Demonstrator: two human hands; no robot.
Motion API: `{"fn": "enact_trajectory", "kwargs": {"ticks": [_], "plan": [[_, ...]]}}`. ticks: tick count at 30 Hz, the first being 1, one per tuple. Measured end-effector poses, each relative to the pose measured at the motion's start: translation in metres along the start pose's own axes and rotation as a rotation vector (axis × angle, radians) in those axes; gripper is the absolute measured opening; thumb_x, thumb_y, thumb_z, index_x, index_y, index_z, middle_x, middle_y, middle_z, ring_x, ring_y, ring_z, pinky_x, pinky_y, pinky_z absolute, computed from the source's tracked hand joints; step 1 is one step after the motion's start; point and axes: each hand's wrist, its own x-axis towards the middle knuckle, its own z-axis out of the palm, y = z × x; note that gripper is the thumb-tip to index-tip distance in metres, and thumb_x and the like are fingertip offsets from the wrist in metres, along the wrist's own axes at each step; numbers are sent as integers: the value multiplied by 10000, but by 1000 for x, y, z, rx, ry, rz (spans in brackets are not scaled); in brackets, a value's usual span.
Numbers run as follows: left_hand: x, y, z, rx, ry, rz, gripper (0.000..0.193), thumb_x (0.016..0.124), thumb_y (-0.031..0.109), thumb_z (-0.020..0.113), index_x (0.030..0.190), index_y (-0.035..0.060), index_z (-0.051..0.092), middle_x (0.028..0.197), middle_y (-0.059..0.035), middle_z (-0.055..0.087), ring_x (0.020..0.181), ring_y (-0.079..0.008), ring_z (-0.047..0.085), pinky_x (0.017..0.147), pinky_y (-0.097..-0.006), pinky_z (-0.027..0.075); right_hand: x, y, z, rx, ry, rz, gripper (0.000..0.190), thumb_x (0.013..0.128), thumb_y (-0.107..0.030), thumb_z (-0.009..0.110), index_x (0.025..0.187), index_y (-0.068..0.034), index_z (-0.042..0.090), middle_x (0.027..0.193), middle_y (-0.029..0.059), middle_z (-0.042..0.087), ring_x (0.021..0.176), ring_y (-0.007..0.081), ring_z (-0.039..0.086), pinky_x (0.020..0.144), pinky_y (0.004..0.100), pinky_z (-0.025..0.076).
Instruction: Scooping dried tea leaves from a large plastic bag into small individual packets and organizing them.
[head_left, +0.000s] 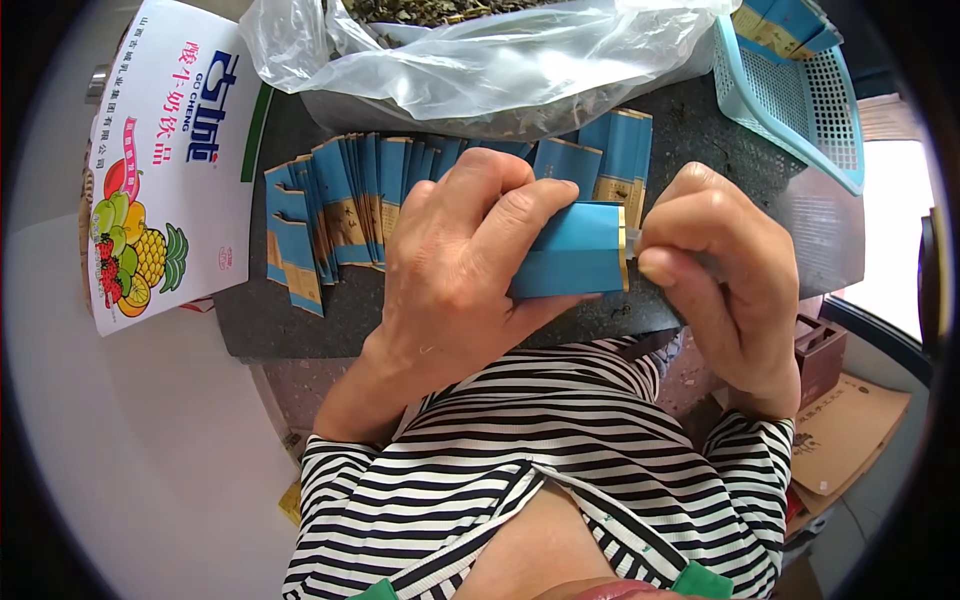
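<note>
My left hand (454, 262) grips a small blue paper packet (574, 259) with a gold edge, thumb on top and a finger beneath. The packet's gold-edged end points to the right. Curled beside that end, my right hand (727, 262) pinches a small translucent piece (632, 244) that sticks out of it. How far this piece reaches inside is hidden. Behind my left hand, several flat blue-and-gold packets (349, 202) lie overlapped in a row on the dark table (300, 330). More flat packets (626, 150) lie behind the held one.
A clear plastic bag (510, 82) of dried leaves (427, 11) stands at the back. The light-blue basket (784, 135) at right holds blue packets (787, 30). At left is a printed white carton (195, 210). A brown paper bag (847, 442) and a dark-red box (821, 352) are lower right.
</note>
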Motion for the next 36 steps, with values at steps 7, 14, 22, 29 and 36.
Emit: {"fn": "enact_trajectory", "kwargs": {"ticks": [7, 14, 22, 29, 36], "plan": [[19, 5, -19, -111, 124, 46, 726, 592, 401, 910, 1149, 8, 659, 994, -142, 642, 855, -275, 638, 746, -350, 521, 25, -4, -3, 425, 51, 91, 255, 1025, -240, 535, 921, -8, 559, 805, 45, 532, 657, 98, 523, 574, 225, 427], [64, -9, -43, -272, 306, 160, 559, 766, 176, 830, 1240, -11, 600, 1038, -99, 656, 965, -190, 625, 826, -313, 509, 80, -27, -20, 635, 60, 151, 286, 1052, -293, 491, 960, -36, 577, 760, 14, 527, 596, 85, 512, 565, 214, 441], [112, -40, -34, -787, 432, -97, 511, 751, 38, 851, 1186, 30, 584, 1004, -32, 643, 894, -76, 641, 741, -222, 554, 136, -28, -50, -98, 110, -342, 197, 1037, -191, 515, 1008, -29, 621, 834, -7, 602, 713, 42, 523, 626, 209, 397], [126, -56, -24, -792, 369, -168, 434, 781, 43, 817, 1144, 27, 579, 980, -53, 625, 833, -85, 644, 686, -219, 564, 155, -4, -67, -187, 57, -156, 221, 1032, -250, 522, 962, -67, 626, 691, -41, 549, 646, 32, 497, 566, 203, 364], [128, -68, -19, -852, 449, -165, 416, 786, 37, 798, 1136, 21, 573, 986, -64, 627, 831, -85, 636, 679, -215, 560, 156, -1, -98, -154, 286, 18, 323, 1032, -340, 491, 895, -79, 623, 659, -43, 511, 593, 44, 451, 555, 223, 356]]}}
